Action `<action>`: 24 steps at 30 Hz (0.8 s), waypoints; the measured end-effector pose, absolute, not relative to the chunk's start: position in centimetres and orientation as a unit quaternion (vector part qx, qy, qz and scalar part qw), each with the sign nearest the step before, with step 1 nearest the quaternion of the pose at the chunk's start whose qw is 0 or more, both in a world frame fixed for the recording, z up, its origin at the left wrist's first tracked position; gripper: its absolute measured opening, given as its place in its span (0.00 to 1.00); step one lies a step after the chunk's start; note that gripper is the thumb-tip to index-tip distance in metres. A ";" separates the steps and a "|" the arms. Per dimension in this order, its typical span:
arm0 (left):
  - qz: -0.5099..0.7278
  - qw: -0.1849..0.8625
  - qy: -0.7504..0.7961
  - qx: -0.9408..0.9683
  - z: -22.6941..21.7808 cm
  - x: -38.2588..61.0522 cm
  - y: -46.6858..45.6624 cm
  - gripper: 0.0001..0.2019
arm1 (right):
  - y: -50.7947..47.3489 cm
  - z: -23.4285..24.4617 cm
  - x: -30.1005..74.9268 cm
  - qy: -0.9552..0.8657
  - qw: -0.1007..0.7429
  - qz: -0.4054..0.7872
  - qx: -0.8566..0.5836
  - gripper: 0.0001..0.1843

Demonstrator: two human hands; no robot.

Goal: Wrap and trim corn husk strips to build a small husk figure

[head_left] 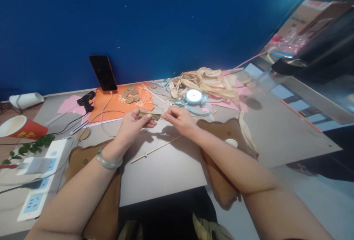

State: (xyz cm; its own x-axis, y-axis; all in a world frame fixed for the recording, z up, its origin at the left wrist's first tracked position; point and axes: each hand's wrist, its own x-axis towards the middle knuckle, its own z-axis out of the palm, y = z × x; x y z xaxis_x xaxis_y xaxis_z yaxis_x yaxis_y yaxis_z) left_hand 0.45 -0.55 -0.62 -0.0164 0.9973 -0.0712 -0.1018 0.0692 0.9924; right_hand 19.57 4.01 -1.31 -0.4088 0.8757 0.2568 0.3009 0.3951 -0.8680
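Observation:
Between both hands stretches a narrow strip of dried husk, greenish tan. My left hand pinches its left part between thumb and fingers. My right hand pinches the other end with thumb and forefinger. Below them a thin wooden stick lies slanted on the table. Behind the hands is a heap of dried husks, with a roll of pale blue ribbon in front of it. Round wooden discs and shavings rest on an orange sheet.
Brown bear-shaped pads lie under my forearms. A phone leans on the blue wall, its cable crossing the table. At left are a glue gun, a red paper cup, a white cup and a power strip with plugs.

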 end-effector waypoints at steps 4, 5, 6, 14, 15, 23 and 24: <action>0.508 0.538 0.499 0.450 -0.6 0.5 -0.6 0.15 | 4.0 -1.3 19.5 -0.745 0.380 0.383 -0.392 0.22; 0.507 0.539 0.500 0.450 -0.6 0.6 -0.6 0.15 | 3.9 -1.3 19.5 -0.745 0.380 0.383 -0.392 0.21; 0.504 0.542 0.501 0.448 -0.6 0.6 -0.7 0.15 | 3.9 -1.4 19.5 -0.745 0.380 0.383 -0.392 0.21; 0.494 0.557 0.511 0.429 -0.4 1.0 -0.8 0.16 | 3.8 -1.4 19.4 -0.750 0.376 0.379 -0.391 0.22; 0.494 0.558 0.512 0.426 -0.4 1.0 -0.8 0.16 | 3.8 -1.4 19.5 -0.751 0.374 0.377 -0.392 0.22; 0.493 0.567 0.512 0.416 -0.4 1.2 -0.8 0.16 | 3.8 -1.5 19.4 -0.752 0.376 0.378 -0.388 0.23; 0.491 0.569 0.511 0.416 -0.4 1.3 -0.8 0.16 | 3.8 -1.6 19.4 -0.752 0.377 0.377 -0.388 0.23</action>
State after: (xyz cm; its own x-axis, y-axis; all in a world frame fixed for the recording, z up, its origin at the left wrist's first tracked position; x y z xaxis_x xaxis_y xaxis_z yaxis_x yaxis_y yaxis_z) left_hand 1.29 -0.83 -0.45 -0.0053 0.9849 -0.1730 -0.1337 0.1708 0.9762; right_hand 19.38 3.79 -1.56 -0.4146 0.8680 0.2732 0.2999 0.4138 -0.8596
